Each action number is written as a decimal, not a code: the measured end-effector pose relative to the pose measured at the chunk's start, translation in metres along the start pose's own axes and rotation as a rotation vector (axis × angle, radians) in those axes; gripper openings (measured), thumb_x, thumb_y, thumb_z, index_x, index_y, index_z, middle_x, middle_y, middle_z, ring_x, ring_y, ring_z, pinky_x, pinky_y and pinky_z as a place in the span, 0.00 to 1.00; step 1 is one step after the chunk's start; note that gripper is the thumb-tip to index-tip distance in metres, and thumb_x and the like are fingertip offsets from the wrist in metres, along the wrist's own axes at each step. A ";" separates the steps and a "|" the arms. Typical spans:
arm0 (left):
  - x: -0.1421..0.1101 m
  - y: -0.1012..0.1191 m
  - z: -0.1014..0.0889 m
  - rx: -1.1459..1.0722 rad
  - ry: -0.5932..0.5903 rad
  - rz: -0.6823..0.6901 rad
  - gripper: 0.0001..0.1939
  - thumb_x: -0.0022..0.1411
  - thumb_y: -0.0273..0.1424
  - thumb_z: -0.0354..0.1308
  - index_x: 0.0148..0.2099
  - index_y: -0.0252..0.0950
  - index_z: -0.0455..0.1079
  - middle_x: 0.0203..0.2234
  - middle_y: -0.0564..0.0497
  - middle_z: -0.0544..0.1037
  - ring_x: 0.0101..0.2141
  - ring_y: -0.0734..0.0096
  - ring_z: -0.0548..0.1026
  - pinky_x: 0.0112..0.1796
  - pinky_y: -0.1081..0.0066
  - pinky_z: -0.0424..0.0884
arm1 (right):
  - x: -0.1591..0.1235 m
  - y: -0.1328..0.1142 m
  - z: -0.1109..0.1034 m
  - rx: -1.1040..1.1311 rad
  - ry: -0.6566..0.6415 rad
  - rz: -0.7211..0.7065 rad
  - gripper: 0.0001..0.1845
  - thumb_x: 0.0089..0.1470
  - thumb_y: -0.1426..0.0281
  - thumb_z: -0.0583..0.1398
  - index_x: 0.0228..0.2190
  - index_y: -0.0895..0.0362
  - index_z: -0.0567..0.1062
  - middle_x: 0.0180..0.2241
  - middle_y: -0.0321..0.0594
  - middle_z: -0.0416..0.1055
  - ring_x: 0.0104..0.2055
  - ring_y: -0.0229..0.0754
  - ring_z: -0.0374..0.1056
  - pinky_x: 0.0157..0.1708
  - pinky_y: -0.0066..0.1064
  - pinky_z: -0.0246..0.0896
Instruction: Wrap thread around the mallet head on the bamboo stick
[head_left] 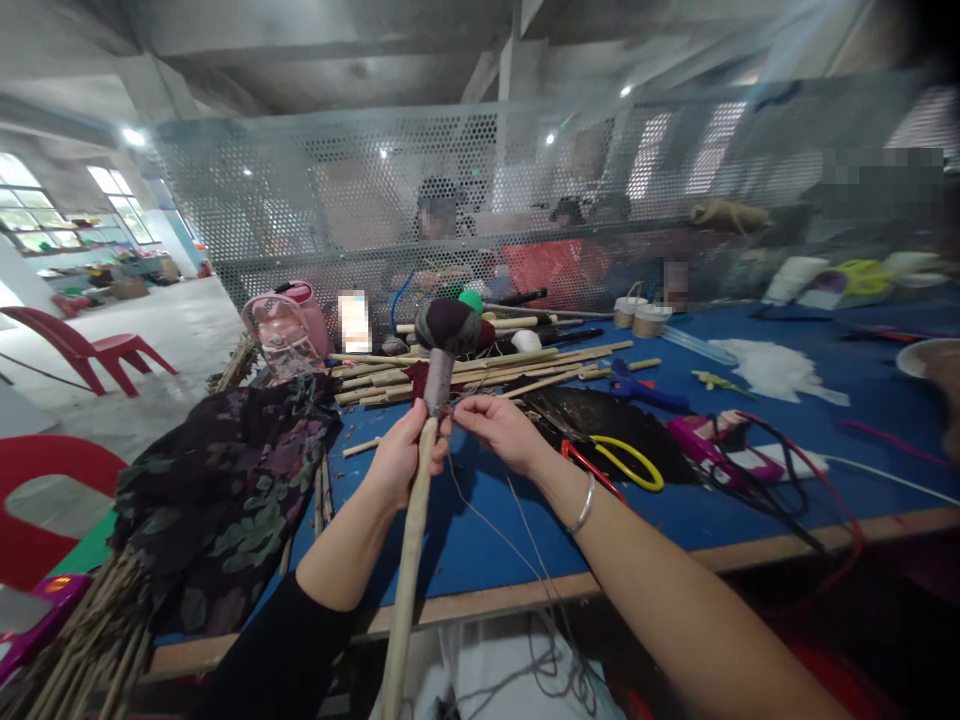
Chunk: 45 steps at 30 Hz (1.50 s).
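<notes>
A pale wooden stick [411, 560] slants up from the bottom of the view, gripped near its upper end by my left hand [401, 455]. Its top carries a dark purple, fabric-like round head [448, 328] above a grey wrapped neck [439, 378]. Fingertips of my right hand [495, 430] are pinched together right beside the base of that neck. They appear to hold a thin grey cord [487, 520], whose strands hang over the table edge into a loose tangle below. The exact pinch point is too small to make out.
Several wooden sticks [517, 368] lie across the blue table [480, 560]. Right of my hands are yellow-and-red-handled scissors [630, 465] and a purple glue gun [705, 450]. Dark floral cloth [232, 500] drapes at left. A perforated metal screen [337, 190] stands behind, with people beyond.
</notes>
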<state>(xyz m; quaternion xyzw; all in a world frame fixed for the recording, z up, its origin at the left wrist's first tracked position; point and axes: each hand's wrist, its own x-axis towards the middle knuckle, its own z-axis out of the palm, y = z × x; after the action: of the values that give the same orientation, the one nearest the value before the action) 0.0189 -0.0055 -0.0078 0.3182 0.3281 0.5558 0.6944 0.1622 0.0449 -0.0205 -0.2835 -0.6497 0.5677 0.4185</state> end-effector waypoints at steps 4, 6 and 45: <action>-0.003 0.001 0.001 -0.050 -0.084 -0.108 0.14 0.61 0.40 0.49 0.37 0.33 0.63 0.20 0.56 0.63 0.14 0.84 0.59 0.14 0.81 0.61 | 0.000 -0.001 -0.002 0.010 0.028 0.002 0.16 0.44 0.58 0.62 0.24 0.60 0.70 0.17 0.29 0.59 0.17 0.28 0.48 0.18 0.25 0.42; -0.003 0.002 0.001 -0.104 -0.107 -0.144 0.13 0.61 0.40 0.48 0.38 0.34 0.63 0.17 0.59 0.59 0.12 0.87 0.53 0.12 0.84 0.55 | 0.000 -0.001 -0.002 0.002 0.029 0.001 0.16 0.43 0.59 0.62 0.24 0.60 0.70 0.16 0.28 0.58 0.17 0.29 0.48 0.19 0.25 0.43; 0.022 0.027 -0.046 -0.088 0.192 -0.057 0.12 0.61 0.38 0.50 0.35 0.33 0.61 0.15 0.61 0.55 0.09 0.90 0.49 0.10 0.87 0.42 | -0.179 -0.017 -0.008 -0.285 -0.053 0.272 0.18 0.52 0.55 0.54 0.30 0.56 0.73 0.18 0.33 0.58 0.19 0.33 0.54 0.19 0.25 0.49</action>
<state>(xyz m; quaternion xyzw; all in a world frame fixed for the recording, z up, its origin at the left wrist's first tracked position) -0.0296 0.0240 -0.0149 0.2230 0.3774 0.5776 0.6886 0.2587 -0.1055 -0.0439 -0.4100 -0.6903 0.5284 0.2761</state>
